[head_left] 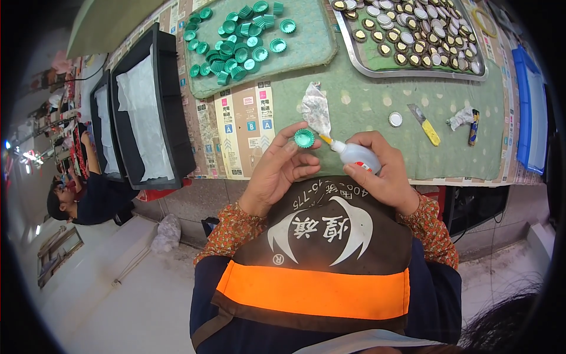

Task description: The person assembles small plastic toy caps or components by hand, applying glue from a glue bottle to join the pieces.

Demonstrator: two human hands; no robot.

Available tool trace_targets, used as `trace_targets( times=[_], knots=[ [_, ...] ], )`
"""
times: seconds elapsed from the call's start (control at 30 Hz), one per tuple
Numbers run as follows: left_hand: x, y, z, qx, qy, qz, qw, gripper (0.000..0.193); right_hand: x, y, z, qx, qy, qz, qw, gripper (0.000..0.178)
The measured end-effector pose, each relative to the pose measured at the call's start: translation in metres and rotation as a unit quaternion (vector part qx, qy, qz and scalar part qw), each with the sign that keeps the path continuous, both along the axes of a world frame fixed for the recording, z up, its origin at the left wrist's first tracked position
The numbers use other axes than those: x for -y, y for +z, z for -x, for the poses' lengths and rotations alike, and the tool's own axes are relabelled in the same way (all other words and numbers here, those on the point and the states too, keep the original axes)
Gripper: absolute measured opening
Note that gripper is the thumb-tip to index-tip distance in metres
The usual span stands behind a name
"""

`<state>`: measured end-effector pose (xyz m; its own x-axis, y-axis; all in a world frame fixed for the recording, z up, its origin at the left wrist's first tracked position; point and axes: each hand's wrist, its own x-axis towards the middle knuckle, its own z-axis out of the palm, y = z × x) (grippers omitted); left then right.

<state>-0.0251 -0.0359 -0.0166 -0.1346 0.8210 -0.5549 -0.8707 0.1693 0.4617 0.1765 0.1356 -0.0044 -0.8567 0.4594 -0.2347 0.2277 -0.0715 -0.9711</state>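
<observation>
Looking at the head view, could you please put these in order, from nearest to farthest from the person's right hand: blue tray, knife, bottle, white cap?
1. Bottle: held in the right hand.
2. White cap: just beyond the hand.
3. Knife: to the cap's right.
4. Blue tray: far right.

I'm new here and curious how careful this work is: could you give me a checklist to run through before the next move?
1. Green cup held: ok, at the fingertips of the left hand.
2. Cup's open side visible from above: ok.
3. Bottle gripped: ok, in the right hand.
4. Yellow tip over the cup: not ok, it appears beside the rim.
5. Liquid coming out: cannot tell.
6. Knife away from both hands: ok, lying off to the right.
</observation>
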Motion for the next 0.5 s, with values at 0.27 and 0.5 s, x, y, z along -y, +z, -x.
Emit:
trace_targets(
  times=[0.27, 0.5],
  knots=[
    [0.0017, -0.0035, -0.0036, -0.011, 0.001, -0.009, 1.0, 0.04, 0.0095, 0.0009, 0.0057, -0.105, 0.005, -0.218, 0.97, 0.04],
    [0.0019, -0.0027, -0.0049, -0.003, -0.006, -0.024, 1.0, 0.038, 0.0123, 0.001, 0.0087, -0.14, -0.003, -0.264, 0.954, 0.039]
  ],
)
